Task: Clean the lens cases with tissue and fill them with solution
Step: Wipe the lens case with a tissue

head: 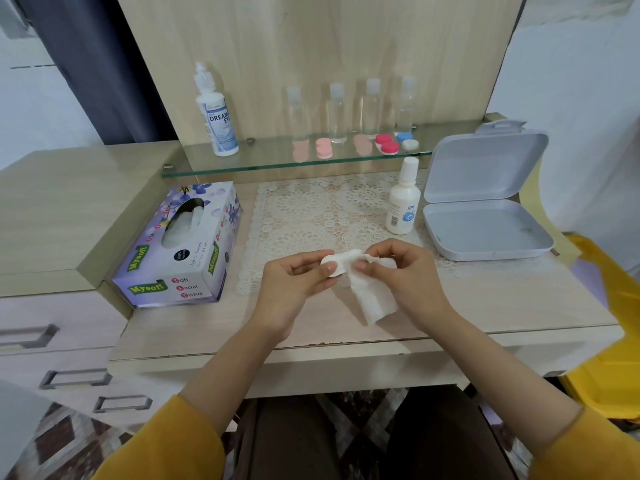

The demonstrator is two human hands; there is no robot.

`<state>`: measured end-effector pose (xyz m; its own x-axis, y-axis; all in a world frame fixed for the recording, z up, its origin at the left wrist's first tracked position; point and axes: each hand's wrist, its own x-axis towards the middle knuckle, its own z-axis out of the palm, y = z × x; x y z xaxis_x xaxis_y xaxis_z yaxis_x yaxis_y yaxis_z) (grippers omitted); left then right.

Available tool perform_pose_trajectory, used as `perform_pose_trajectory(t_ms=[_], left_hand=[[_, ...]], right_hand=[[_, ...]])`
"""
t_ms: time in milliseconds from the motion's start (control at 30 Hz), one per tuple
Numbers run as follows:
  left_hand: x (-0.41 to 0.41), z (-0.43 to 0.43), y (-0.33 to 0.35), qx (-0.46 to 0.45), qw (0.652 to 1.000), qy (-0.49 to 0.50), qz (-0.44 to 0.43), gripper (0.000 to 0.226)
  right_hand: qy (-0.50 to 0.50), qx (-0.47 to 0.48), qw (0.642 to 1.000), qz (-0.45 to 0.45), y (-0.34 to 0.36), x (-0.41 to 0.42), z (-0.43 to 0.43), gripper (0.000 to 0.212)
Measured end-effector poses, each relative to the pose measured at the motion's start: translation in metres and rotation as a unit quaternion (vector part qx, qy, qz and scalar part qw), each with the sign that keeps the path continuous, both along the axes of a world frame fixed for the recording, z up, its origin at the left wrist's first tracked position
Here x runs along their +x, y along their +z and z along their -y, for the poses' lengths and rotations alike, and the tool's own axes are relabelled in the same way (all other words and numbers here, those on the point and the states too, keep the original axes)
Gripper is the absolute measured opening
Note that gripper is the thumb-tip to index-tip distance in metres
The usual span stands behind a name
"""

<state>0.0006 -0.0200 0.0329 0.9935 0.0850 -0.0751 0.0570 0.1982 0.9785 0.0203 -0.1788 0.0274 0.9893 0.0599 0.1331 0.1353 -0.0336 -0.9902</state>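
Observation:
My left hand (294, 282) pinches a white lens case (333, 264) above the lace mat. My right hand (405, 275) holds a white tissue (375, 299) and presses a fold of it against the case; the rest of the tissue hangs below. A small white solution bottle (403, 202) stands upright on the mat's right side. On the glass shelf (242, 166) lie a pink lens case (323, 148), a red one (387, 144) and a blue-and-white one (407, 140), beside a tall solution bottle (216, 116).
A purple tissue box (183, 247) lies at the left of the desk. An open grey plastic box (485, 202) sits at the right. Several clear bottles (372, 109) stand along the shelf's back. Drawers are at the left, a yellow bag (609, 341) at the right.

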Motion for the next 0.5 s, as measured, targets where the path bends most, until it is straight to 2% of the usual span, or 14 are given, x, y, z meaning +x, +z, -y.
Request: perform_pose_trajectory(t_ms=[300, 433, 500], left_hand=[[-0.0016, -0.0021, 0.0018, -0.002, 1.0, -0.028, 0.003, 0.017], [-0.0028, -0.0005, 0.0014, 0.015, 0.999, -0.034, 0.002, 0.018], [-0.0025, -0.0002, 0.0013, 0.016, 0.999, -0.032, 0.0, 0.018]], right_hand=[[0.019, -0.036, 0.999, -0.02, 0.002, 0.0076, 0.0033, 0.015], [-0.006, -0.047, 0.999, -0.017, 0.0028, 0.0086, 0.0032, 0.028], [0.001, -0.043, 0.999, -0.015, 0.0031, 0.0084, 0.0055, 0.027]])
